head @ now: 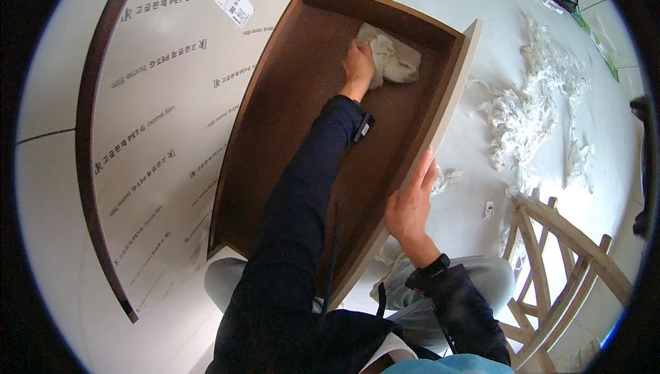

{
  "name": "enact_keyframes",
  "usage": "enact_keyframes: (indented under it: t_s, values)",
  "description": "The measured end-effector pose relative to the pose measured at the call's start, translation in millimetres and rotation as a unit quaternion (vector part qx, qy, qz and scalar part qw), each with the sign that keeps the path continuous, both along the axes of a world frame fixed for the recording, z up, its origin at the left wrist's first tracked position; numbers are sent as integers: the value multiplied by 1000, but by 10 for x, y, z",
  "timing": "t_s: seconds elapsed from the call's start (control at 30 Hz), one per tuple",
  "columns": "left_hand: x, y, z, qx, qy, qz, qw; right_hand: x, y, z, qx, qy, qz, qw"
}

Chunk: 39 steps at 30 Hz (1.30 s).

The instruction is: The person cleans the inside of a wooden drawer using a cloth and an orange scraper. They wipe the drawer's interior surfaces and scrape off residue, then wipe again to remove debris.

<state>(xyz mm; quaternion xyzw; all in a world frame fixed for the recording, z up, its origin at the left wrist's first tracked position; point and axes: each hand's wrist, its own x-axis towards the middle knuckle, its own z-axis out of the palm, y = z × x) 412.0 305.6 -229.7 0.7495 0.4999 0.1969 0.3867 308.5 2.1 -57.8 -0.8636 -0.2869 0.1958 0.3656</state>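
A long brown drawer (289, 131) with a pale front panel (454, 95) lies before me, tilted in the view. My left hand (359, 64) is inside it near the far end, gripping the edge of a crumpled off-white cloth (389, 59) that touches the drawer's bottom. My right hand (412, 204) rests along the outer side of the pale front, fingers pointing away from me. Its fingertips are against the panel, and part of the palm's contact is hidden.
Left of the drawer is a large furniture panel (154, 126) under printed protective film, with a dark brown edge and a label. Crumpled clear plastic wrap (521, 116) lies on the floor to the right. A wooden slatted item (562, 224) stands at the lower right.
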Motion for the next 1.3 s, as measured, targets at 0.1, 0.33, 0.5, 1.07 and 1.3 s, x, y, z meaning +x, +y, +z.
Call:
enact_keyframes:
  t_s: [0.1,0.33,0.5,1.07,1.3]
  values:
    - [-226,-71,-33,-38,-28,-5,999,14,3,-1,8,-5,1,1000]
    - [-887,1040,-216,-95,-282,169,939,-22,37,21,-2,21,-2,1000]
    - [-612,1332,-149,43,-126,174,976,15,30,-17,-12,-12,5,1000]
    - [113,545,162,-63,-44,112,991,3,58,6,-1,25,9,1000]
    - [210,95,344,-102,-55,16,993,-8,39,-39,-11,-27,18,999]
